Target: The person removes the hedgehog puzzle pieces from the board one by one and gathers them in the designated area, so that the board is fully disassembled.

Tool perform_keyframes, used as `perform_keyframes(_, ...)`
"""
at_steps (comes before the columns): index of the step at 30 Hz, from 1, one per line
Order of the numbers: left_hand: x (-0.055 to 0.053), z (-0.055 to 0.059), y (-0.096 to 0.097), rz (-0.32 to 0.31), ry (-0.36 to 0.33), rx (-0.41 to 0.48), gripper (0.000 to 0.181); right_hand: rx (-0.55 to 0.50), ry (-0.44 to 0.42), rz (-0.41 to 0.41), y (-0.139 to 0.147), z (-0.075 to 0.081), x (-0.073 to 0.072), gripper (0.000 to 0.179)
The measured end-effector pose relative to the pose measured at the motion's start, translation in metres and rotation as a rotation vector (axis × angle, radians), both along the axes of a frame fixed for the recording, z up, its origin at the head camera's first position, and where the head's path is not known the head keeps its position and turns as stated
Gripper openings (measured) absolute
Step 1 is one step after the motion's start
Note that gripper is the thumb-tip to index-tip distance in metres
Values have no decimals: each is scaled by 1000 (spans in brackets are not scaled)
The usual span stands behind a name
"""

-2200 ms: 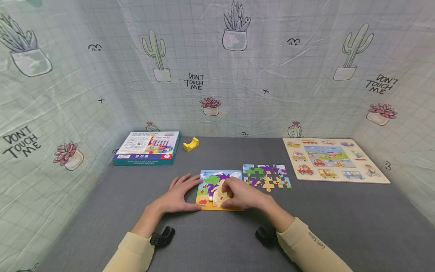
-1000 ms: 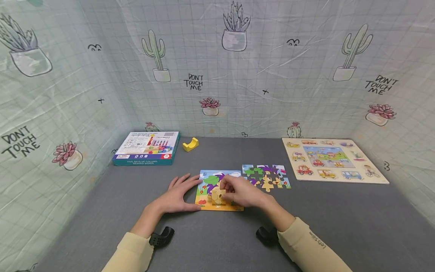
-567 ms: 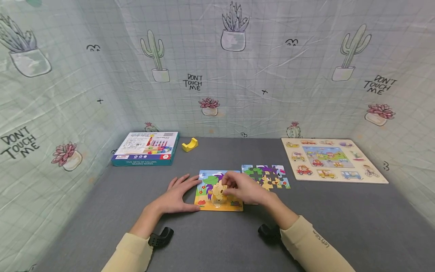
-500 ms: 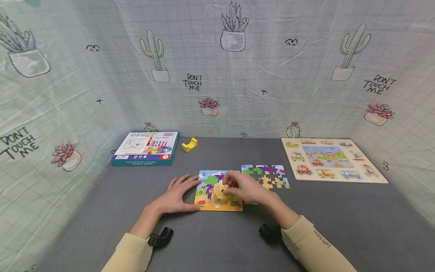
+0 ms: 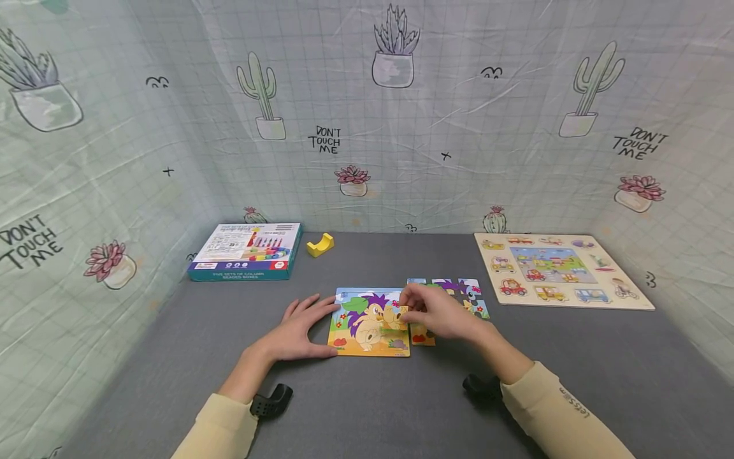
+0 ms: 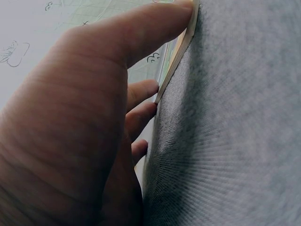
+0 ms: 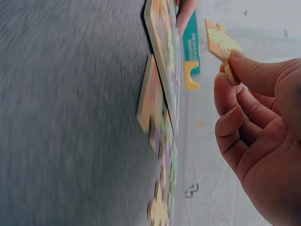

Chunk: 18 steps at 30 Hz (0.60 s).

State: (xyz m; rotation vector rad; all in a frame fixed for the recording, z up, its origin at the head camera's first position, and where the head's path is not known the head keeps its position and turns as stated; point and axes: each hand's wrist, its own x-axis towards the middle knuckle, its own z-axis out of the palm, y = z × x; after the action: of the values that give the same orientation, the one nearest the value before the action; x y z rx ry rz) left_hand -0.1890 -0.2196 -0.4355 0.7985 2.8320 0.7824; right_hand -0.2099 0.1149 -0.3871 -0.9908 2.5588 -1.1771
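Observation:
My right hand (image 5: 438,312) pinches a yellow puzzle piece (image 5: 393,318) between thumb and forefinger, above the right part of the hedgehog puzzle board (image 5: 343,331). In the right wrist view the piece (image 7: 218,40) is tilted and clear of the board. The board's printed picture shows a hedgehog with purple spines and a green leaf. My left hand (image 5: 295,331) lies with fingers spread at the board's left edge, thumb near the lower corner. Several loose puzzle pieces (image 5: 470,288) lie just right of the board, partly hidden by my right hand.
A boxed toy (image 5: 246,252) lies at the back left, with a yellow curved block (image 5: 320,245) beside it. A wooden vehicle puzzle board (image 5: 573,296) lies at the back right. Printed cloth walls (image 5: 447,191) enclose the grey table (image 5: 367,408).
My right hand has lifted the yellow piece off the lower middle of the board and carried it to the right, showing more of the hedgehog picture. The left hand stays in place.

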Motion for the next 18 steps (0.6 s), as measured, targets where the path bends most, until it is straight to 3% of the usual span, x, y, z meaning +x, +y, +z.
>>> perform_keyframes(8,0,0,-1,2,1,2,90,13,34,-24,20,2,-4,16)
perform_keyframes(18,2,3,1,5,-13,0,90,7,-11,-17,46,1,-7,15)
